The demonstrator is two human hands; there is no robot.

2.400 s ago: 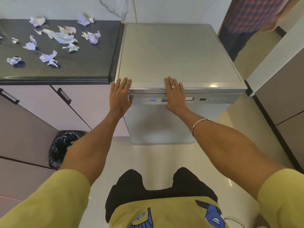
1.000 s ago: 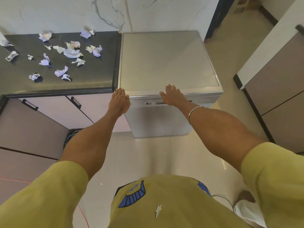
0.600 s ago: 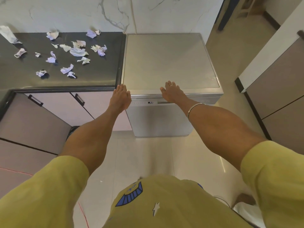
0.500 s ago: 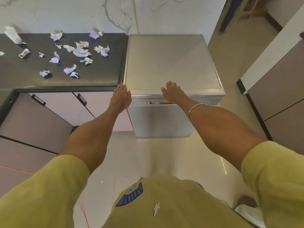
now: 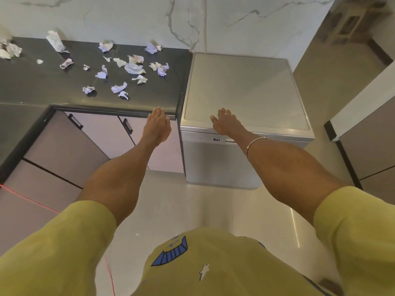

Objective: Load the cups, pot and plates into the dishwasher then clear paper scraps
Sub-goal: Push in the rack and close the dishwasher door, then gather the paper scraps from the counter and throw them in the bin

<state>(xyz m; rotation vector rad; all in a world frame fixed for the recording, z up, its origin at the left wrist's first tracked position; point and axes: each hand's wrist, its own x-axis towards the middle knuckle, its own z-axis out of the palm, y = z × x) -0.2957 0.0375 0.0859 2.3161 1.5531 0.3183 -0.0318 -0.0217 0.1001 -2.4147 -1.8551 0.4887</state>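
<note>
Marble wall backs a dark worktop [image 5: 42, 86] strewn with paper scraps [image 5: 134, 68], none cleared. Beside it the dishwasher [image 5: 243, 92] stands shut; no cups, pot or plates show, so loading looks done. Left hand [image 5: 157, 127] and right hand [image 5: 224, 122] lie flat, empty.

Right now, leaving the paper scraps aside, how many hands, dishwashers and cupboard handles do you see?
Hands: 2, the left hand and the right hand
Dishwasher: 1
Cupboard handles: 2
Total: 5
</note>
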